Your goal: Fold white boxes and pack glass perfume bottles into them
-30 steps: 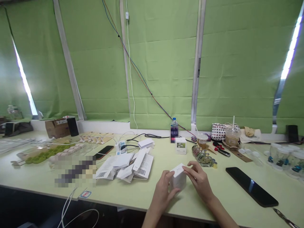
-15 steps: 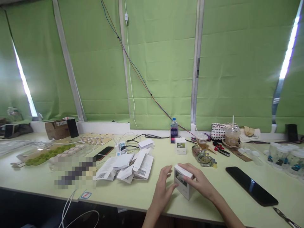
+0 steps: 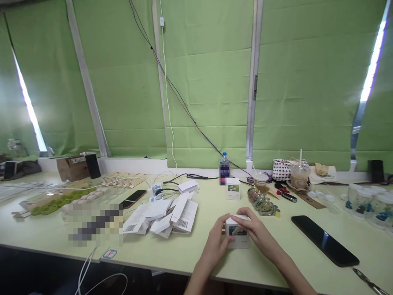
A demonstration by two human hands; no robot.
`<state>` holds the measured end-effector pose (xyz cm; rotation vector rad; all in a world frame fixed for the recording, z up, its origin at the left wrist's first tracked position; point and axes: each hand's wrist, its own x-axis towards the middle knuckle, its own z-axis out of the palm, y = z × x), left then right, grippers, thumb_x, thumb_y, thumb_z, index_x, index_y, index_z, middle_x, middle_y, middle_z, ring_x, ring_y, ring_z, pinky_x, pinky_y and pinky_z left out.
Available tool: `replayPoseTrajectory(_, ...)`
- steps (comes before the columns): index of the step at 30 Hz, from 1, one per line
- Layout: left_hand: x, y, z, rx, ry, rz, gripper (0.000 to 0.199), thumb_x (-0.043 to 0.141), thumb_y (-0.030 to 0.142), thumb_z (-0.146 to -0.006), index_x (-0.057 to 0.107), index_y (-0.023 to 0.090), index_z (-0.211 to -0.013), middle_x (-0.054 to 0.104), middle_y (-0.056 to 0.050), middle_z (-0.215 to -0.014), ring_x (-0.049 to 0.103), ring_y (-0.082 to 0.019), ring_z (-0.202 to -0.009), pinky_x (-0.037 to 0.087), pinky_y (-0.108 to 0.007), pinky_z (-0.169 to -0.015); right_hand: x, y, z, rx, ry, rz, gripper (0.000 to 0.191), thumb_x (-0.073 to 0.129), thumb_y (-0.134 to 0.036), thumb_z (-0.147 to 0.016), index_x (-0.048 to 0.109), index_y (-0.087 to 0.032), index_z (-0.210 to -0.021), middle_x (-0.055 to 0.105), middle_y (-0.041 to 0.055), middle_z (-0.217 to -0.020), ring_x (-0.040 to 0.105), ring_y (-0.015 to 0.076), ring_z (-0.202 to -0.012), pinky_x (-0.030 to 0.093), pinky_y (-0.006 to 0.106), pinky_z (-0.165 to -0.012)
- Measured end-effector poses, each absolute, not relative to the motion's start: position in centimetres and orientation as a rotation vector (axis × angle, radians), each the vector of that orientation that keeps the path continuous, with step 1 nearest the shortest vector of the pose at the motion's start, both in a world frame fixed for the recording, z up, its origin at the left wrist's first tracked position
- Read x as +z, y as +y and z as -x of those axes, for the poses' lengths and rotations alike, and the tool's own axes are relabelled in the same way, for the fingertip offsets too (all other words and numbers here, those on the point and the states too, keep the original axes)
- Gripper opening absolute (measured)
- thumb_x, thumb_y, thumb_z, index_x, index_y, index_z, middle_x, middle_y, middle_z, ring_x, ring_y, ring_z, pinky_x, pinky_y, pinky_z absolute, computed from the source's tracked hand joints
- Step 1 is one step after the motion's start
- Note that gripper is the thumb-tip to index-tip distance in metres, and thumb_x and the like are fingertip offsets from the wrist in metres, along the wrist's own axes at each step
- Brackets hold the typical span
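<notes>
A small white box (image 3: 238, 241) with a dark flower picture on its front stands upright near the table's front edge. My left hand (image 3: 217, 241) grips its left side, the thumb on the front face. From the right, my right hand (image 3: 253, 229) closes over its top and right side, covering part of the picture. Behind it stands a similar white box (image 3: 233, 190) with a flower picture, touched by neither hand. To the left of my hands lies a heap of flattened white cartons (image 3: 167, 215), some with barcodes.
A black phone (image 3: 324, 239) and a metal tool (image 3: 370, 282) lie on the right. Clear cups (image 3: 365, 203), an iced drink (image 3: 299, 174), a bottle (image 3: 224, 170) and a pile of round metallic pieces (image 3: 262, 203) stand farther back. Another phone (image 3: 134, 198) lies left.
The box has turned so its picture side faces me more squarely. My left hand has come in against its left side, and my right hand has shifted farther over the top.
</notes>
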<state>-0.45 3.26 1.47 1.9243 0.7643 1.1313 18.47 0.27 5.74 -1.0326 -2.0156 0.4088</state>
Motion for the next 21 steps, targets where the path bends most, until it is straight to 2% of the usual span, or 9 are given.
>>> replayPoseTrajectory(11, 1.6, 2.7, 0.9, 1.133, 0.726, -1.925, 0.055, 0.047, 0.006, -0.081, 0.042, 0.030, -0.130, 0.048, -0.004, -0.132, 0.050, -0.020, -0.117, 0.045, -0.037, -0.099, 4.5, 0.7, -17.7, 0.280, -1.967, 1.078, 0.040, 0.036, -0.018, -0.093, 0.062, -0.031, -0.121, 0.047, 0.0081, -0.120, 0.050, 0.0197, -0.114, 0.043, 0.034, -0.098)
replayPoseTrajectory(21, 1.8, 3.3, 0.9, 1.102, 0.779, -2.056, 0.050, 0.050, 0.007, -0.080, 0.044, 0.028, -0.125, 0.054, -0.005, -0.119, 0.052, -0.020, -0.106, 0.046, -0.037, -0.095, 3.3, 0.7, -17.7, 0.156, -1.922, 1.126, 0.041, 0.036, -0.019, -0.094, 0.059, -0.034, -0.125, 0.050, 0.0074, -0.121, 0.051, 0.0206, -0.115, 0.045, 0.035, -0.097)
